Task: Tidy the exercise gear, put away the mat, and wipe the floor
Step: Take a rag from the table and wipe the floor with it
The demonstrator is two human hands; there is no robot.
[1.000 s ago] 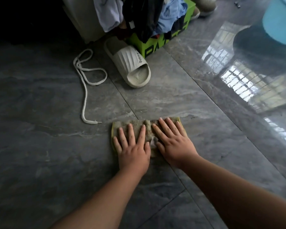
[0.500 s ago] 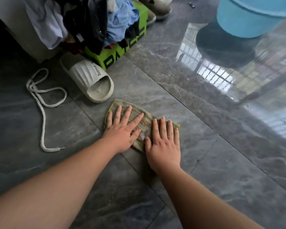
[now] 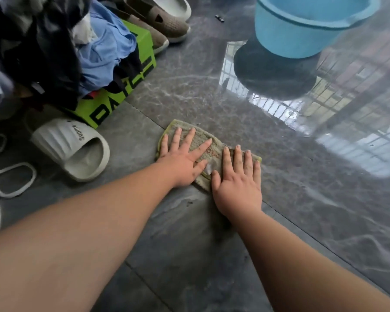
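Head view, looking down on a person wiping a grey marble-patterned floor (image 3: 291, 210) with a damp-looking green rag (image 3: 208, 146): both palms lie flat on the rag, fingers straight and spread, neither hand curled round anything; the left hand (image 3: 182, 161) covers the rag's far-left part, the right hand (image 3: 238, 183) its near-right part, the two hands just beside each other with the thumbs close together. Rag position: spread on the floor near the middle of the view, to the right of a white slipper (image 3: 74, 149) and a green box (image 3: 119, 86) piled with clothes (image 3: 61, 46), well apart from the blue basin (image 3: 306, 25) at upper right. Long axis of the rag: diagonal, running from the upper left, toward the box, to the lower right, under the right hand's fingers; its yellow-green hem shows at both ends. To do this step well, it would seem best to keep even weight through both palms so the whole rag stays flat, push in overlapping strokes across the rag's long axis, steer clear of the slipper and the white lace (image 3: 0, 176) at the left edge, and work toward the glossy, reflective stretch of floor beyond, which looks wet
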